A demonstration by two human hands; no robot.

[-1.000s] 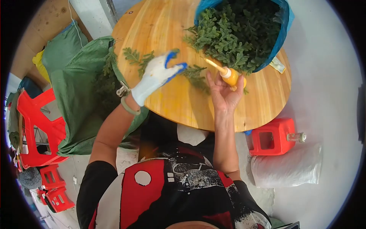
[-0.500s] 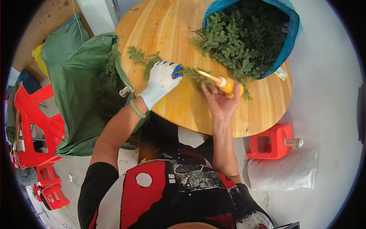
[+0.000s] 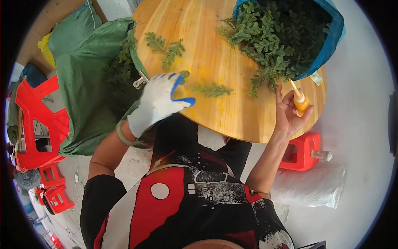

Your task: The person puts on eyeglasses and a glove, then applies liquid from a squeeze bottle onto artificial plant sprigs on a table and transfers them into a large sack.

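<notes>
My left hand [image 3: 159, 99], in a white glove with blue on the fingers, is over the table's near left edge. Its thumb and fingers are spread apart. A small bit of green [image 3: 185, 74] shows beside its fingertips; whether it touches them I cannot tell. Just right of the glove, a green needle sprig [image 3: 213, 90] lies across the wood, slightly blurred. Two more sprigs, an upper left one [image 3: 155, 42] and a lower right one [image 3: 173, 53], lie beyond the glove. My bare right hand [image 3: 290, 116] grips a yellow squeeze bottle [image 3: 301, 102], its long nozzle pointing up and away.
A blue bag [image 3: 336, 41] full of green sprigs [image 3: 269, 45] lies open on the round wooden table [image 3: 232, 120]. To the left hangs a green sack [image 3: 83, 95] with a metal clip [image 3: 141, 80]. Red stools [image 3: 304, 151] and a plastic-wrapped bundle [image 3: 309, 186] are below on the right.
My left hand has come away from the sprig, back towards me and left, its fingers opening. My right hand has carried the bottle right, near the blue bag. The view has shifted slightly.
</notes>
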